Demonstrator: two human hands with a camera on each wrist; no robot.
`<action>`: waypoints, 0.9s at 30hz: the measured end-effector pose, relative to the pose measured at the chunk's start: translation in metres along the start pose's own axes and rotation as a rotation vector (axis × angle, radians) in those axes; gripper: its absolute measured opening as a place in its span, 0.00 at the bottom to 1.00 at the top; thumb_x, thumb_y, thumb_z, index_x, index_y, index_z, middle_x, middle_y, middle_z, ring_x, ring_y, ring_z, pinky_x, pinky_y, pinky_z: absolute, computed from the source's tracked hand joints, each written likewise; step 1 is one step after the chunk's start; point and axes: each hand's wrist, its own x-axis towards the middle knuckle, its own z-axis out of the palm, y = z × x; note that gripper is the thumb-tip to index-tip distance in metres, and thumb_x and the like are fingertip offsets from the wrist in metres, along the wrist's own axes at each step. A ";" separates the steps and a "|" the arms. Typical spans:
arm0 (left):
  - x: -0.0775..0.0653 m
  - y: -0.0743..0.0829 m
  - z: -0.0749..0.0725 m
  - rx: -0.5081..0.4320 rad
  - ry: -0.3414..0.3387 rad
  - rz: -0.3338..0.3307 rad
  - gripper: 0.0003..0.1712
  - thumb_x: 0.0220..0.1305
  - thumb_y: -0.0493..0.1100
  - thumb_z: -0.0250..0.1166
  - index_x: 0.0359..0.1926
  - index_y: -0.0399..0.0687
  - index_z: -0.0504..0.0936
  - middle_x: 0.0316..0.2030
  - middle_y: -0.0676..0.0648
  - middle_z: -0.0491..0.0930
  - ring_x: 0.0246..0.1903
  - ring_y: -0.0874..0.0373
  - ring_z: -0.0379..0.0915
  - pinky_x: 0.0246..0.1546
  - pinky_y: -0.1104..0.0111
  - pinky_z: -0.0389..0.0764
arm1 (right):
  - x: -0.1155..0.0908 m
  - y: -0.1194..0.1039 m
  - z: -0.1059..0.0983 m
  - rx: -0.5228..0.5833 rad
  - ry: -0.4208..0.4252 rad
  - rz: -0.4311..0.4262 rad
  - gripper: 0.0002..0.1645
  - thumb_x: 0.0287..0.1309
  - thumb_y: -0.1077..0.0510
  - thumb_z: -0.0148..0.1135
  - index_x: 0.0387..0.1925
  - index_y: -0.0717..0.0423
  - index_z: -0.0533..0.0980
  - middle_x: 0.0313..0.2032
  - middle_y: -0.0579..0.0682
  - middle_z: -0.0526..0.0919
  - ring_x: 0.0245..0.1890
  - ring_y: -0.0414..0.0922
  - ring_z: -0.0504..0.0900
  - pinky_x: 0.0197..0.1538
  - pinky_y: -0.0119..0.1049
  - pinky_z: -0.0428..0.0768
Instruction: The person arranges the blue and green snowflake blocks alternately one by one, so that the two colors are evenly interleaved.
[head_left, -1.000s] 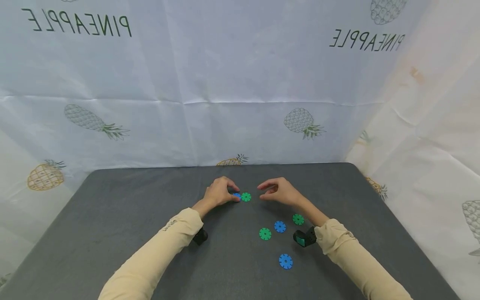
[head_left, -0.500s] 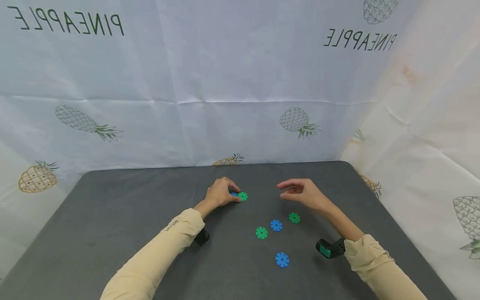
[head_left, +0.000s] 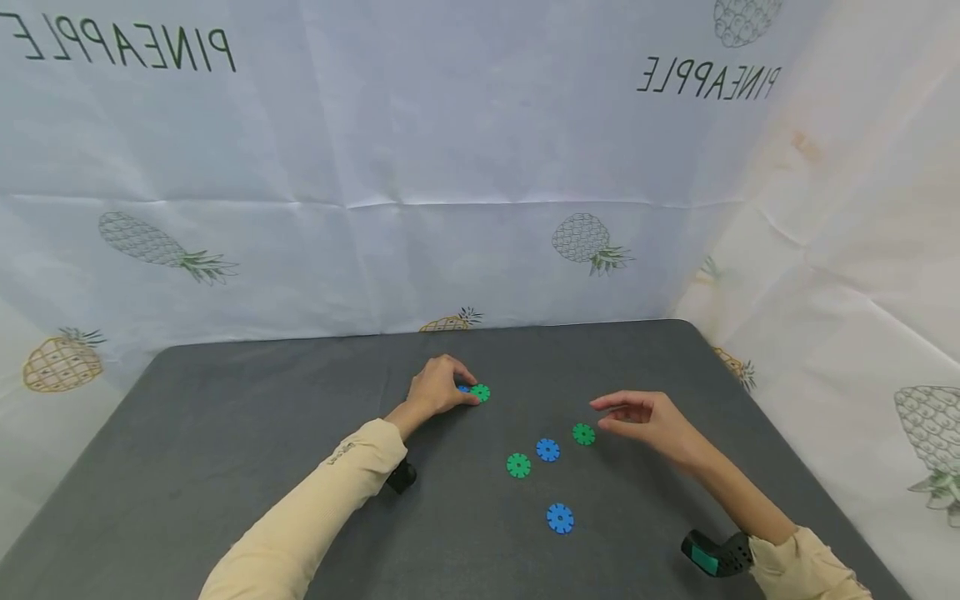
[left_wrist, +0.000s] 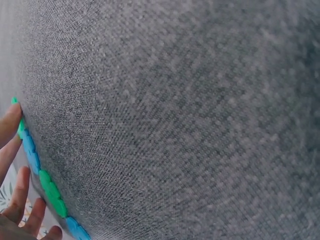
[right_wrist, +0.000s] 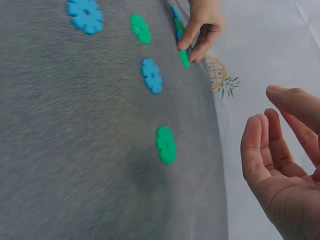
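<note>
At the far middle of the table my left hand [head_left: 433, 387] pinches a green notched disc [head_left: 481, 392] between thumb and index finger. A blue notched disc [left_wrist: 31, 152] adjoins it, followed by another green disc [left_wrist: 52, 194] and a blue one [left_wrist: 77, 229], all in a row; in the head view my hand hides most of that row. My right hand [head_left: 641, 421] hovers over the table at the right with fingers loosely bent and nothing in them. Closest to its fingertips lies a loose green disc [head_left: 583, 434].
Another blue disc [head_left: 547, 450] and a green disc [head_left: 518, 465] lie flat nearer the front, with a further blue disc [head_left: 560, 518] below them. Behind the dark grey table [head_left: 262, 417] hangs a white cloth [head_left: 450, 150] printed with pineapples.
My right hand has drawn back from beside the row, moving right and nearer to me, towards the loose green disc. The left hand stays at the row. The head view has shifted slightly.
</note>
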 end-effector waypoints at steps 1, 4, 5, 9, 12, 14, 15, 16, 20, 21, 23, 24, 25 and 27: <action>0.000 0.000 0.000 0.001 0.003 0.002 0.12 0.45 0.48 0.79 0.34 0.55 0.89 0.51 0.46 0.78 0.52 0.49 0.73 0.48 0.49 0.76 | -0.004 0.001 -0.001 0.000 -0.002 0.003 0.15 0.60 0.66 0.62 0.49 0.69 0.78 0.43 0.40 0.83 0.39 0.45 0.83 0.43 0.35 0.82; 0.000 0.000 0.000 0.002 0.005 0.006 0.11 0.45 0.48 0.79 0.33 0.55 0.89 0.51 0.47 0.79 0.52 0.50 0.74 0.48 0.50 0.76 | -0.014 0.005 -0.003 0.007 -0.013 0.015 0.16 0.61 0.66 0.61 0.50 0.69 0.78 0.43 0.40 0.84 0.39 0.46 0.83 0.42 0.36 0.82; 0.000 0.000 0.000 0.002 0.005 0.008 0.11 0.46 0.48 0.79 0.33 0.55 0.89 0.51 0.47 0.79 0.52 0.50 0.74 0.48 0.50 0.76 | -0.017 0.006 -0.003 0.010 -0.019 0.017 0.16 0.61 0.66 0.61 0.50 0.69 0.77 0.43 0.41 0.84 0.38 0.46 0.83 0.42 0.36 0.82; -0.001 0.000 -0.001 -0.001 0.004 0.012 0.11 0.46 0.48 0.78 0.34 0.55 0.89 0.51 0.46 0.79 0.52 0.49 0.74 0.48 0.49 0.76 | -0.026 0.009 0.002 0.062 -0.030 0.061 0.17 0.62 0.65 0.61 0.51 0.69 0.77 0.44 0.43 0.84 0.40 0.45 0.83 0.42 0.37 0.82; -0.001 -0.002 -0.002 -0.001 0.007 0.011 0.12 0.46 0.48 0.79 0.34 0.55 0.89 0.52 0.46 0.78 0.53 0.48 0.73 0.49 0.49 0.75 | -0.031 0.011 0.012 0.120 -0.020 0.119 0.19 0.62 0.64 0.61 0.53 0.71 0.75 0.46 0.47 0.83 0.41 0.42 0.83 0.43 0.36 0.81; 0.000 -0.003 -0.001 0.002 0.012 0.016 0.12 0.46 0.48 0.79 0.34 0.54 0.89 0.51 0.45 0.78 0.53 0.48 0.73 0.49 0.48 0.75 | -0.035 0.012 0.018 0.149 -0.012 0.149 0.22 0.62 0.63 0.61 0.54 0.74 0.73 0.47 0.50 0.83 0.41 0.40 0.82 0.43 0.36 0.81; 0.000 -0.003 -0.001 0.004 0.013 0.016 0.12 0.46 0.48 0.79 0.34 0.55 0.89 0.51 0.46 0.78 0.53 0.48 0.73 0.49 0.48 0.75 | -0.036 0.014 0.022 0.155 -0.010 0.161 0.23 0.62 0.63 0.61 0.54 0.75 0.72 0.47 0.51 0.82 0.41 0.39 0.82 0.43 0.36 0.81; 0.000 -0.002 -0.001 0.004 0.012 0.016 0.12 0.46 0.48 0.79 0.34 0.54 0.89 0.51 0.46 0.78 0.52 0.48 0.73 0.48 0.48 0.75 | -0.038 0.015 0.025 0.160 -0.009 0.171 0.23 0.62 0.63 0.62 0.54 0.76 0.72 0.46 0.53 0.82 0.40 0.39 0.82 0.43 0.36 0.81; -0.001 0.000 -0.001 0.000 0.003 0.006 0.12 0.46 0.48 0.78 0.34 0.54 0.89 0.51 0.46 0.78 0.51 0.48 0.74 0.46 0.48 0.76 | -0.042 0.020 0.036 0.175 -0.030 0.191 0.24 0.61 0.63 0.62 0.54 0.77 0.72 0.46 0.62 0.81 0.37 0.38 0.82 0.40 0.33 0.81; -0.001 0.001 0.000 -0.002 -0.001 0.002 0.12 0.46 0.47 0.78 0.34 0.54 0.89 0.52 0.46 0.78 0.51 0.48 0.74 0.45 0.48 0.76 | -0.043 0.022 0.039 0.174 -0.038 0.186 0.24 0.61 0.63 0.62 0.53 0.77 0.72 0.46 0.64 0.81 0.37 0.38 0.82 0.40 0.33 0.81; -0.001 0.001 0.001 -0.003 -0.001 0.001 0.11 0.46 0.47 0.78 0.34 0.54 0.89 0.52 0.46 0.78 0.51 0.47 0.74 0.44 0.48 0.76 | -0.043 0.024 0.043 0.169 -0.059 0.168 0.23 0.61 0.63 0.62 0.53 0.77 0.72 0.46 0.68 0.80 0.37 0.38 0.82 0.40 0.31 0.80; 0.000 0.001 0.001 -0.004 -0.001 0.001 0.11 0.46 0.47 0.78 0.34 0.54 0.89 0.52 0.46 0.78 0.51 0.47 0.74 0.44 0.48 0.76 | -0.042 0.025 0.045 0.165 -0.070 0.152 0.22 0.61 0.64 0.62 0.53 0.77 0.73 0.46 0.69 0.79 0.37 0.37 0.82 0.40 0.31 0.80; 0.000 0.001 0.001 -0.005 -0.002 0.000 0.11 0.46 0.47 0.78 0.34 0.54 0.89 0.52 0.46 0.78 0.51 0.47 0.74 0.44 0.48 0.76 | -0.042 0.027 0.047 0.161 -0.082 0.138 0.22 0.61 0.64 0.62 0.52 0.76 0.73 0.46 0.70 0.79 0.37 0.37 0.82 0.40 0.30 0.80; 0.002 0.000 0.002 -0.005 -0.002 0.001 0.11 0.47 0.47 0.78 0.34 0.55 0.89 0.51 0.47 0.79 0.50 0.48 0.74 0.44 0.47 0.76 | -0.041 0.029 0.051 0.151 -0.115 0.098 0.21 0.61 0.64 0.62 0.51 0.76 0.74 0.45 0.70 0.79 0.36 0.35 0.81 0.40 0.29 0.80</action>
